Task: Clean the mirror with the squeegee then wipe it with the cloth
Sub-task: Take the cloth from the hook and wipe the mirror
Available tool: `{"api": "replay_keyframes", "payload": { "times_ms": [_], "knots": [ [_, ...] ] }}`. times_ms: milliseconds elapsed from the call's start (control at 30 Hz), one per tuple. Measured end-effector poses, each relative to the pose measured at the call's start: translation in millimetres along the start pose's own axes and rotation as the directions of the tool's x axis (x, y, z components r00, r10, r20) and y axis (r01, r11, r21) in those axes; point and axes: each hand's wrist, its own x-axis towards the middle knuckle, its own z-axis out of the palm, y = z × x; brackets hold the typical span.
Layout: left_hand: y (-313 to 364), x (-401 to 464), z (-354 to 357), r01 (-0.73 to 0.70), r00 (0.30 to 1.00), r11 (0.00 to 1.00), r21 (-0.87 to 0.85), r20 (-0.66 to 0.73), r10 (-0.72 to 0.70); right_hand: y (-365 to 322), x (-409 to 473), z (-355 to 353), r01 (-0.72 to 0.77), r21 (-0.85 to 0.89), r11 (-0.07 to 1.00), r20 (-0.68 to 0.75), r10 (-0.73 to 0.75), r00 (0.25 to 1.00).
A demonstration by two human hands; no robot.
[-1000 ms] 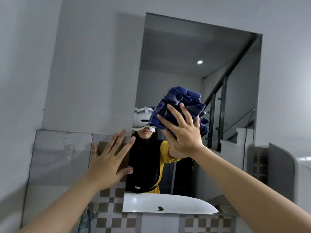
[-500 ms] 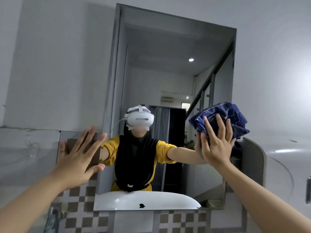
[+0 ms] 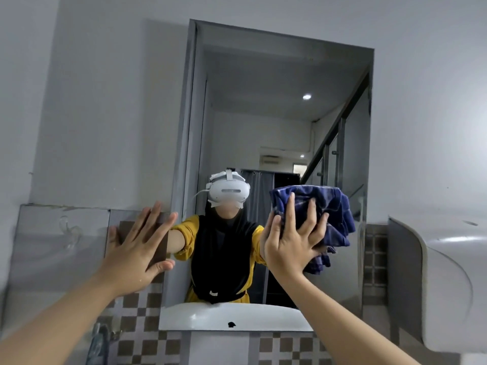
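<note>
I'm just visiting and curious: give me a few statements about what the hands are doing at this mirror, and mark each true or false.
1. The right hand presses a blue cloth against the mirror. True.
2. The left hand holds a squeegee. False: it holds nothing and lies flat, fingers spread, on the wall tiles left of the mirror.
3. The cloth is at the mirror's top edge. False: it is in the lower right part.
4. No squeegee is in view. True.

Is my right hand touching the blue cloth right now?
Touching. The head view shows the right hand spread flat on the blue cloth, its fingers lying straight across the bunched fabric and pressing it toward the mirror.
</note>
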Motion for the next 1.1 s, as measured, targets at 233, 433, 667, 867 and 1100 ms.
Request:
{"api": "replay_keyframes", "payload": {
  "times_ms": [233, 433, 667, 867, 1100],
  "knots": [
    [1.2, 0.4, -0.5, 0.008, 0.999, 1.0, -0.018, 0.034, -0.007, -76.8, -21.9, 13.0, 0.054, 0.084, 0.995, 0.245, -0.073, 0.967],
    [5.2, -18.8, 14.4, 0.022, 0.999, 1.0, 0.001, -0.037, -0.022, -129.8, -29.2, 30.6, 0.365, 0.11, 0.924, 0.274, -0.382, 0.883],
    [10.7, -32.2, 25.1, 0.035, 0.998, 0.999, -0.031, -0.047, -0.037, -123.7, -34.5, 41.7, 0.66, 0.071, 0.748, 0.158, -0.662, 0.733],
    [14.1, -37.1, 24.8, 0.044, 0.999, 0.999, 0.012, 0.031, -0.044, -87.9, -20.6, 26.3, 0.84, 0.054, 0.54, 0.289, -0.814, 0.504],
    [14.2, -36.2, 26.8, 0.073, 0.997, 0.997, 0.016, 0.033, -0.074, -20.7, 8.8, -2.3, 0.858, -0.017, 0.513, 0.28, -0.822, 0.496]
  ]
}}
